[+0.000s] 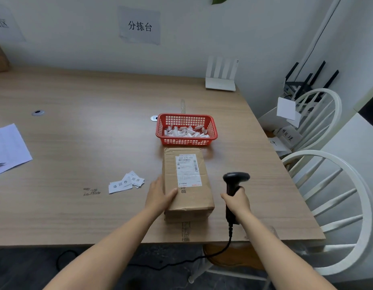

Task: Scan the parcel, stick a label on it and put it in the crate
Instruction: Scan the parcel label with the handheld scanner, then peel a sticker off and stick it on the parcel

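Note:
A brown cardboard parcel [186, 197] lies on the wooden table [87, 126], with a white shipping label on its top face. My left hand [159, 194] rests against the parcel's near left edge, thumb on top. My right hand [237, 203] grips a black corded barcode scanner [233, 185] upright just right of the parcel, its head level with the shipping label. Several white paper labels [126, 183] with printed characters lie on the table left of the parcel. No crate can be told apart in view.
A red mesh basket [186, 141] with white bits stands just behind the parcel. A white router [221, 74] sits at the back right. Paper sheets [7, 147] lie far left. Two white chairs [332, 201] stand off the table's right edge. The scanner's cable hangs below the front edge.

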`<state>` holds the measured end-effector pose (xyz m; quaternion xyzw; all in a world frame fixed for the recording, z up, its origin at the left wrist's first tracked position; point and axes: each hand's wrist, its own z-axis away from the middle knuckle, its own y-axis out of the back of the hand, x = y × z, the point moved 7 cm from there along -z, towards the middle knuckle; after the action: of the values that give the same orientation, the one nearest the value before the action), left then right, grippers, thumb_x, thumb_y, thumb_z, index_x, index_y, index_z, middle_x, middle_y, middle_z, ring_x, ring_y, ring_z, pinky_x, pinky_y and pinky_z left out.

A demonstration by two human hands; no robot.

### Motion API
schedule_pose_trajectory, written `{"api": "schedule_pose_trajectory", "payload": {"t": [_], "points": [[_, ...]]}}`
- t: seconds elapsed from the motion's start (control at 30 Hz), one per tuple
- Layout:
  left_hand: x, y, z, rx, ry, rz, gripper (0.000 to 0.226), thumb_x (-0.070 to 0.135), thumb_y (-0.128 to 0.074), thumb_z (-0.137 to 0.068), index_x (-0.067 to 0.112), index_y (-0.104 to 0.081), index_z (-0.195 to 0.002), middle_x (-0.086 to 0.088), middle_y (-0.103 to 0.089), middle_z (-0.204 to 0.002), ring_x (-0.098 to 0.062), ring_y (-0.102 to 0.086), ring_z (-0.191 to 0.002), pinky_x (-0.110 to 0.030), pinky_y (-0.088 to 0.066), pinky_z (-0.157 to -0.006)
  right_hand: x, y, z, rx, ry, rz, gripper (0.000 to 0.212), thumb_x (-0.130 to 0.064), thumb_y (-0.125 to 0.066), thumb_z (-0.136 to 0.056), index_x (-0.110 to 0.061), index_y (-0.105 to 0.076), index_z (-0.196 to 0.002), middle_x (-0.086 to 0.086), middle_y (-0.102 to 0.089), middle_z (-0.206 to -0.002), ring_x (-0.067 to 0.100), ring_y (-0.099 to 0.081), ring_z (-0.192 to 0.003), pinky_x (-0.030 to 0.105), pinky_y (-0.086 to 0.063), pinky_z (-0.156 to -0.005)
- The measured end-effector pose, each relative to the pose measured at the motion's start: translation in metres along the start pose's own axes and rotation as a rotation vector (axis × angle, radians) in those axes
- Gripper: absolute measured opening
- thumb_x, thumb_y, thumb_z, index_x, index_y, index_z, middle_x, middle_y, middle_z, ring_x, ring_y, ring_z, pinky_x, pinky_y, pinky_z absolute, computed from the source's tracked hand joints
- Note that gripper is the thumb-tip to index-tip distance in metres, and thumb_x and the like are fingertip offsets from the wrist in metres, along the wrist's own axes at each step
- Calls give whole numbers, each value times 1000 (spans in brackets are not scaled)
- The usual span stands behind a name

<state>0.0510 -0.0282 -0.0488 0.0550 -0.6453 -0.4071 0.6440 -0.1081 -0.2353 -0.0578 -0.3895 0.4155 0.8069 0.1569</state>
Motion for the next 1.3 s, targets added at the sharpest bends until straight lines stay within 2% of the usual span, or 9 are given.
{"api": "schedule_pose_trajectory", "payload": {"t": [0.2,0.47,0.7,0.8,0.9,1.0,1.07,1.17,1.3], "points": [[9,-21,-1,-179,-159,-222,85,43,-70,-69,26,-23,-139,-10,-6,-155,-26,-16,-143,-40,-26,-116,28,-6,-21,70,-38,281,65,-14,-71,-76,8,-35,-126,27,-45,-130,40,-48,-117,40,-46,-86],[-4,-24,4,-242,-127,-324,81,49,-49,-85,27,-1,-146,-8,11,-158,-24,0,-146,-40,-15,-119,34,-15,-31,148,-30,329,61,-14,-71,-77,7,-36,-123,30,-48,-125,44,-49,-114,49,-46,-88],[-23,0,12,-300,-85,-312,67,39,-35,-94,13,-2,-146,-16,-1,-157,-26,-3,-146,-38,-10,-120,32,-17,-14,320,-27,280,72,-24,-68,-79,3,-28,-134,29,-34,-140,47,-36,-124,57,-36,-98],[-42,16,10,-311,-9,-351,63,40,-35,-94,7,-16,-144,-16,-10,-155,-28,-14,-144,-39,-19,-117,-20,-11,9,446,259,110,52,-18,-60,-81,4,-43,-124,28,-43,-132,45,-40,-120,51,-34,-100],[-65,35,-5,-301,55,-436,51,36,-41,-93,5,-36,-133,-17,-31,-145,-31,-35,-132,-43,-36,-107,-93,-21,43,325,539,-73,32,-17,-51,-83,2,-54,-109,20,-63,-106,29,-57,-93,35,-45,-82],[-80,54,-25,-227,75,-443,43,28,-43,-91,5,-44,-128,-14,-41,-136,-30,-45,-121,-40,-43,-97,-154,-59,80,157,812,-4,12,-2,-58,-84,-2,-60,-97,12,-65,-86,16,-58,-70,14,-45,-63],[-86,68,-39,-148,90,-454,39,25,-41,-91,7,-46,-125,-10,-45,-132,-28,-48,-116,-36,-43,-86,-175,-103,90,-32,843,37,9,-3,-60,-83,-4,-62,-92,1,-61,-78,5,-55,-62,6,-44,-59],[-92,83,-60,-85,63,-473,39,24,-43,-91,7,-45,-126,-11,-46,-131,-29,-49,-115,-38,-43,-85,-182,-177,78,-242,711,160,16,-13,-59,-85,-6,-62,-99,2,-64,-84,9,-57,-66,13,-44,-66],[-109,87,-89,-144,22,-489,39,24,-48,-90,6,-46,-124,-13,-46,-127,-29,-48,-114,-39,-44,-84,-157,-249,36,-297,498,378,29,-21,-57,-85,-7,-58,-111,11,-63,-112,25,-57,-101,34,-45,-86]]}}
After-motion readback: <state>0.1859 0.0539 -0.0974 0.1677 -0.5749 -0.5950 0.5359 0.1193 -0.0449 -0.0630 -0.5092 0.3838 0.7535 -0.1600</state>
